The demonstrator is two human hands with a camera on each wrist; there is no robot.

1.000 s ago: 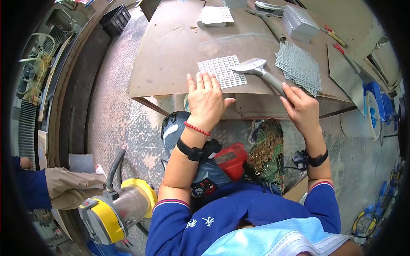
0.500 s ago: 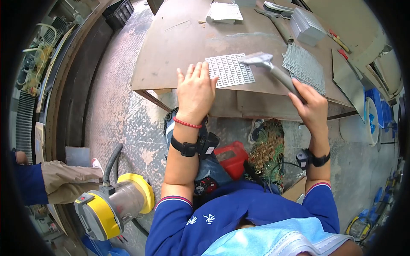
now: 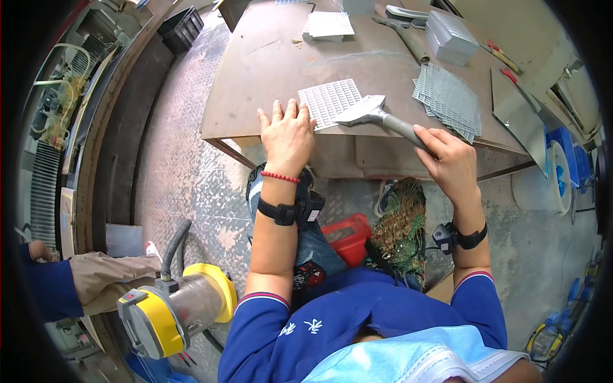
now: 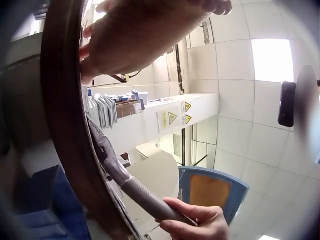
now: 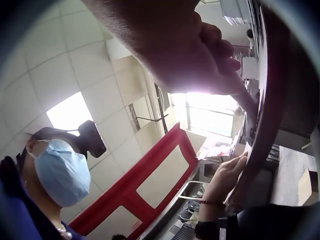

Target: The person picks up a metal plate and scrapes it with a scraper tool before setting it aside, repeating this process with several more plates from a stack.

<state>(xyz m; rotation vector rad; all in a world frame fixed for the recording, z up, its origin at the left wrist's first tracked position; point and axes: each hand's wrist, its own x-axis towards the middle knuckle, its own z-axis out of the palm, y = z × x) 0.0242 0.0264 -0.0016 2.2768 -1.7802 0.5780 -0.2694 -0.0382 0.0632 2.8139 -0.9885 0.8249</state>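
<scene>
The sheet (image 3: pixel 332 99) lies near the edge of the desk (image 3: pixel 262 83), under the scraper (image 3: pixel 378 115), which the right hand (image 3: pixel 452 159) grips and should keep low, while the left hand (image 3: pixel 287 142), fingers spread, should steady the sheet's left side.

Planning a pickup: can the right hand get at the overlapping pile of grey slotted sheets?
Probably not yet: the right hand grips the grey-handled silvery tool, though the pile lies uncovered nearby.
</scene>
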